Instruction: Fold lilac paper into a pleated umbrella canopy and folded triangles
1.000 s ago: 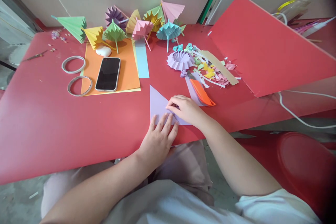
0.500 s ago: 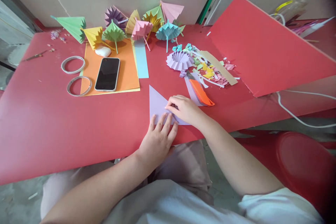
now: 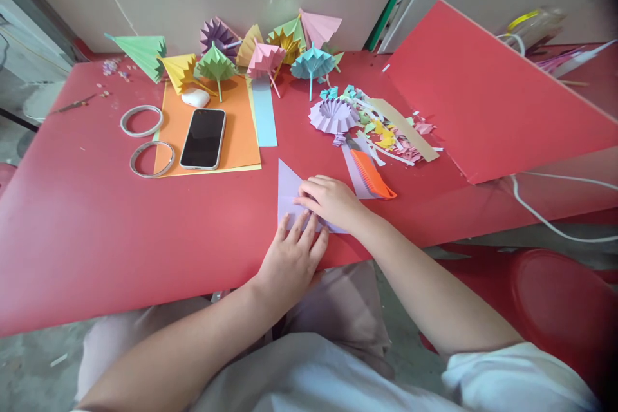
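Observation:
A lilac sheet of paper (image 3: pixel 286 196), folded into a triangle, lies flat near the table's front edge. My left hand (image 3: pixel 292 248) rests on its lower part, fingers spread and flat. Over the sloping edge is my right hand (image 3: pixel 333 198), its thumb and fingers pinched together on the paper and covering much of that edge. Just beyond my right hand, an orange-handled cutter (image 3: pixel 371 174) lies on another lilac piece of paper (image 3: pixel 355 170). A pleated lilac paper ring (image 3: pixel 333 116) sits farther back.
Several small paper umbrellas (image 3: pixel 313 64) line the wall. A phone (image 3: pixel 203 138) and white case (image 3: pixel 196 98) lie on orange paper (image 3: pixel 241 135), beside two tape rolls (image 3: pixel 152 159). Paper scraps (image 3: pixel 386 132) are heaped by a raised red panel (image 3: pixel 497 96). A white cable (image 3: pixel 541 212) hangs at right.
My right hand has slid slightly up and left along the paper's sloping edge. My left hand stays in place on the sheet. The whole view has shifted a little.

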Demonstrator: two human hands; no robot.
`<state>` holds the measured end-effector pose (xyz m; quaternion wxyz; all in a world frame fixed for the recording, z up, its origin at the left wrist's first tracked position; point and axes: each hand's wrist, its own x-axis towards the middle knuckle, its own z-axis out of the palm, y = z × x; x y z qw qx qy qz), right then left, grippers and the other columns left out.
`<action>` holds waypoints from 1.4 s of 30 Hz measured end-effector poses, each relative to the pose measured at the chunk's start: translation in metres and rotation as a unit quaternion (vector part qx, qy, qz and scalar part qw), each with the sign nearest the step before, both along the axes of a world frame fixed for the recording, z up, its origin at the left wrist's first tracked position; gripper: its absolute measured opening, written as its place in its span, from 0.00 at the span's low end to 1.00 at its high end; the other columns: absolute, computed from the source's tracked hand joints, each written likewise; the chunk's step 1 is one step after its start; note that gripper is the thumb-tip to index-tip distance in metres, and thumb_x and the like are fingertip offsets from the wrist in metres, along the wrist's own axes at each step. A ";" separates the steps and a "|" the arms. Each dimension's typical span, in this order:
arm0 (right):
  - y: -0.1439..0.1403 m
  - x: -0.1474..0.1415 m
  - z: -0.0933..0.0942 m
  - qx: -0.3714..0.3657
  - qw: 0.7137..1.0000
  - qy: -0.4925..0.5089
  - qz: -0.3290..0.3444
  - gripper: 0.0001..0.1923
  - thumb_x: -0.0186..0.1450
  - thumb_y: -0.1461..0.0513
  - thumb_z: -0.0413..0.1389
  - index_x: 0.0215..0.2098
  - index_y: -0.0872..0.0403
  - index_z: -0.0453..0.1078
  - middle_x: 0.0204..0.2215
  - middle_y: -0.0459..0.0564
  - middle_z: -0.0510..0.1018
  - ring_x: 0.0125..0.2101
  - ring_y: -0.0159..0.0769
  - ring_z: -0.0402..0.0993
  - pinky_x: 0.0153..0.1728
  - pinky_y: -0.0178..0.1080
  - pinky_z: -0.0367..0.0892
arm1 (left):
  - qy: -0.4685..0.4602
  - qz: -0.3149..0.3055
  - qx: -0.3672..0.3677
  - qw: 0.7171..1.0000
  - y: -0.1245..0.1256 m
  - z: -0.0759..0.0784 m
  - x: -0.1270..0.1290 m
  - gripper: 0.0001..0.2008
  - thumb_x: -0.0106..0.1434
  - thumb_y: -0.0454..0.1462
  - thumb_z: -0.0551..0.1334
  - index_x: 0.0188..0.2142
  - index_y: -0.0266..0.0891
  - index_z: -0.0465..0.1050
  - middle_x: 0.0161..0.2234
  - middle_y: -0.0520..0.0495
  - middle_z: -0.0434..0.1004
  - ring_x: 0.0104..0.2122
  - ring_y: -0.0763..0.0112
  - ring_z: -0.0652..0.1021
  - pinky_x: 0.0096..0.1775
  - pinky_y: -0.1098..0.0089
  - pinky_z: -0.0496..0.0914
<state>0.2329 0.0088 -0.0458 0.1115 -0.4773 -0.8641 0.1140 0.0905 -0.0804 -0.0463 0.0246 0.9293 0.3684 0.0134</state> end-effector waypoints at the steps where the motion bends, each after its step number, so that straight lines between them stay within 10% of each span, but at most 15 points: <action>1: 0.000 0.000 -0.002 0.018 1.000 -0.005 0.004 0.11 0.65 0.59 0.51 0.25 0.53 0.64 0.24 0.46 0.73 0.29 0.33 0.67 0.27 0.34 0.54 | -0.002 0.000 0.000 1.000 0.000 0.000 0.000 0.34 0.59 0.49 0.58 0.60 0.32 0.56 0.60 0.32 0.58 0.59 0.49 0.60 0.56 0.49 0.56; 10: 0.003 0.006 -0.016 0.146 0.987 -0.042 0.055 0.14 0.66 0.58 0.49 0.26 0.55 0.67 0.22 0.46 0.73 0.25 0.31 0.68 0.23 0.34 0.52 | -0.016 -0.002 0.019 1.000 0.000 -0.004 -0.001 0.33 0.60 0.49 0.57 0.58 0.32 0.56 0.59 0.31 0.58 0.59 0.48 0.60 0.56 0.50 0.56; 42: 0.007 0.007 -0.017 0.113 0.990 -0.055 0.065 0.14 0.67 0.58 0.47 0.27 0.55 0.68 0.23 0.47 0.73 0.25 0.31 0.68 0.23 0.35 0.50 | -0.022 -0.013 0.019 0.999 0.001 -0.004 -0.003 0.33 0.59 0.50 0.57 0.58 0.31 0.56 0.58 0.29 0.58 0.58 0.48 0.60 0.56 0.50 0.54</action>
